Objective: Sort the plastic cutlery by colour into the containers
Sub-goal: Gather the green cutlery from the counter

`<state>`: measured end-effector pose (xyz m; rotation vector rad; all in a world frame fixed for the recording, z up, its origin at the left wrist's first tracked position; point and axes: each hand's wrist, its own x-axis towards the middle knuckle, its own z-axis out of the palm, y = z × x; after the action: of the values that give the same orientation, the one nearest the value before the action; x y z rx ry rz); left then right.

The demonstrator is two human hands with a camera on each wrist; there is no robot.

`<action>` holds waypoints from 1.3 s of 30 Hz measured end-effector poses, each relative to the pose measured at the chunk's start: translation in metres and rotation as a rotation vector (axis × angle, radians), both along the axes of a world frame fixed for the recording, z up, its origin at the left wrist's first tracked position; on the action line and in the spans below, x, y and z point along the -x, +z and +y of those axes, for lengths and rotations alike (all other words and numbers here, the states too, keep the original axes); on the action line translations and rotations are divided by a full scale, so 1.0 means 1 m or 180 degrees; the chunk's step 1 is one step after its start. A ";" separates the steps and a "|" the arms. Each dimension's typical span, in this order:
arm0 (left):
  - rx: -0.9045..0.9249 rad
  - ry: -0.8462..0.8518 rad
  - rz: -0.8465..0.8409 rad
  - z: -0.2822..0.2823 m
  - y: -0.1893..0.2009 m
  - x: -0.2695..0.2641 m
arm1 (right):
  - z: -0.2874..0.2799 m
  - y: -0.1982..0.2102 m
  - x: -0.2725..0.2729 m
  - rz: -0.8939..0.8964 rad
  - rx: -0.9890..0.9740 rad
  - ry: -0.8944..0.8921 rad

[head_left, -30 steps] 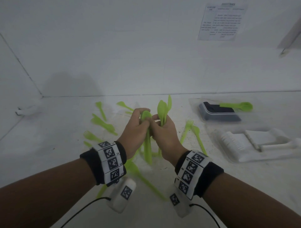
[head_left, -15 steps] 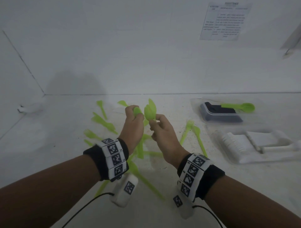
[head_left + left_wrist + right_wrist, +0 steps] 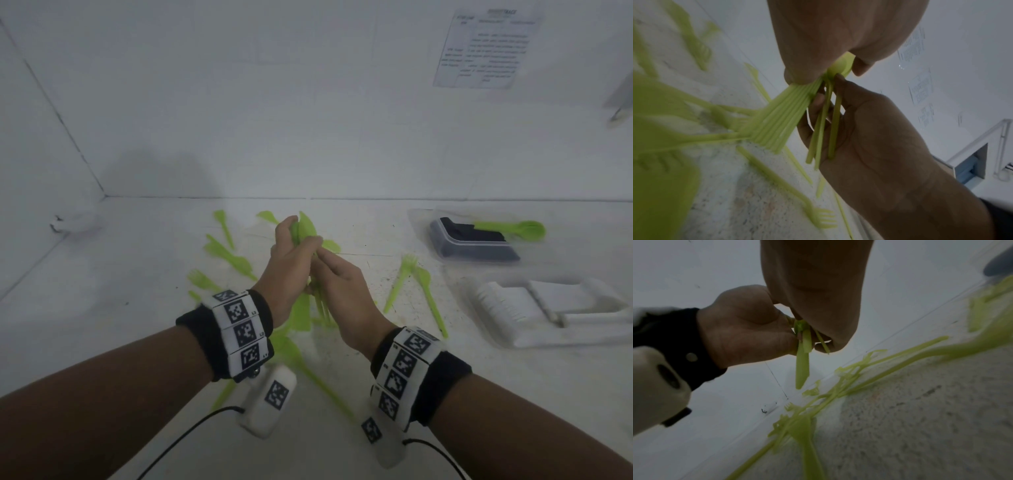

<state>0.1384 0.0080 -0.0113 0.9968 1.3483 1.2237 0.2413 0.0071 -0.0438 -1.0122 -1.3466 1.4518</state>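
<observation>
My two hands meet above the middle of the table. My left hand (image 3: 297,240) grips a thick stack of green spoons (image 3: 781,113), bowls up, handles hanging down. Pressed against it, my right hand (image 3: 322,257) pinches a few thinner green pieces (image 3: 823,129) against its palm. In the right wrist view, one green handle (image 3: 802,368) points down between the hands. Several loose green forks and spoons (image 3: 226,255) lie scattered on the table under and around the hands.
At the right stands a clear container of black cutlery (image 3: 445,236) with a green spoon (image 3: 513,228) lying across it. Nearer is a white tray (image 3: 496,305) holding white cutlery. Two green forks (image 3: 400,284) lie between the hands and the tray. White walls close off the back and left.
Half a second ago the hands were apart, each holding its own green pieces. Now they have come together again and the two bundles touch.
</observation>
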 end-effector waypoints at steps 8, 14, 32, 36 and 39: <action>-0.0035 -0.0109 -0.0061 -0.002 -0.010 0.012 | 0.000 -0.003 0.000 0.0208 0.0147 -0.0247; -0.0040 -0.0136 -0.0244 0.000 -0.010 0.022 | -0.005 0.008 -0.003 0.0333 0.0287 -0.0086; -0.0330 0.0318 0.0034 0.010 -0.010 0.013 | -0.003 0.003 0.006 -0.0772 -0.0711 -0.0419; -0.0126 0.0121 -0.0638 0.009 -0.001 0.009 | 0.000 0.004 0.005 -0.0434 -0.0457 -0.0403; -0.0059 0.0034 -0.0766 0.013 -0.002 0.014 | 0.004 0.004 0.002 -0.0262 -0.0242 -0.0189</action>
<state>0.1243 0.0211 -0.0136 0.8265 1.1569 1.3209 0.2398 0.0107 -0.0397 -1.0635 -1.4078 1.3177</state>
